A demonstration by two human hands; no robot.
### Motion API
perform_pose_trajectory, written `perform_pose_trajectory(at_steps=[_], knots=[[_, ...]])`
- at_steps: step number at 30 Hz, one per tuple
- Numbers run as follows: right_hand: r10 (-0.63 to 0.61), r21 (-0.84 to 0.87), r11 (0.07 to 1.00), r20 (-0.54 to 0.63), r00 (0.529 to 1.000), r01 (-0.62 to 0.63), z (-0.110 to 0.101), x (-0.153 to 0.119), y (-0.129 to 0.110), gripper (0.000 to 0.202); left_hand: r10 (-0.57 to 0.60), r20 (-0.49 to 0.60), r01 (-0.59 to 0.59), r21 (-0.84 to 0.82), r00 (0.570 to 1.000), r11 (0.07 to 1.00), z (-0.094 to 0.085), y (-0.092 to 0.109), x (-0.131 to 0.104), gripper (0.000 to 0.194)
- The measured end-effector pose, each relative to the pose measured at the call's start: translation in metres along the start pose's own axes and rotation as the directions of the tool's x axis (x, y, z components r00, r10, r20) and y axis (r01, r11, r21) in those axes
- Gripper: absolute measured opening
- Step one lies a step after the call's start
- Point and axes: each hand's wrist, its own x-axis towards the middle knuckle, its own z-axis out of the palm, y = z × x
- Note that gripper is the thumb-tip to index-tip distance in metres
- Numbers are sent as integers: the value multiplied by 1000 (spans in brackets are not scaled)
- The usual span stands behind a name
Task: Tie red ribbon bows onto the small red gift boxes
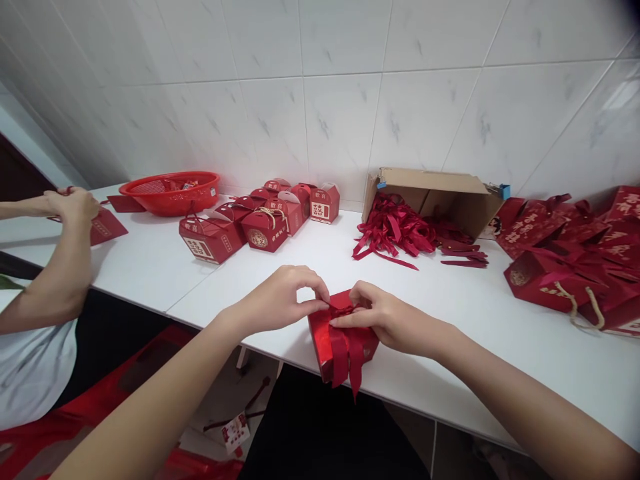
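A small red box [323, 343] rests at the front edge of the white table, with a dark red ribbon [341, 353] tied across its top and two tails hanging over its near side. My left hand [285, 297] comes in from the left, thumb and forefinger pinched on the ribbon at the box's top. From the right, my right hand [385, 317] closes its thumb and fingers on the same ribbon near the knot. The knot itself is partly hidden by my fingers.
Behind are a red basket [175, 200], several small red boxes [213, 237] and a cardboard box [430, 180] spilling red ribbons [395, 227]. More red gift boxes [555, 280] crowd the right. At left, another person's hands [75, 203] hold a red box. A card [235, 432] lies on the floor.
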Motion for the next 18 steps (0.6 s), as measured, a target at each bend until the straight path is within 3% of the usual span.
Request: perform_pose_trajectory(at_steps=[3, 9, 18], knots=[[-51, 16, 999, -18, 999, 52, -1, 0, 2, 41, -13, 86, 25, -132, 996, 991, -1, 1, 1, 4], [-107, 37, 993, -63, 992, 110, 1, 0, 6, 40, -3, 224, 26, -99, 975, 995, 1, -3, 2, 11], [-148, 125, 979, -100, 984, 161, 3, 2, 9, 30, 148, 281, -39, -359, 948, 932, 6, -9, 6, 10]])
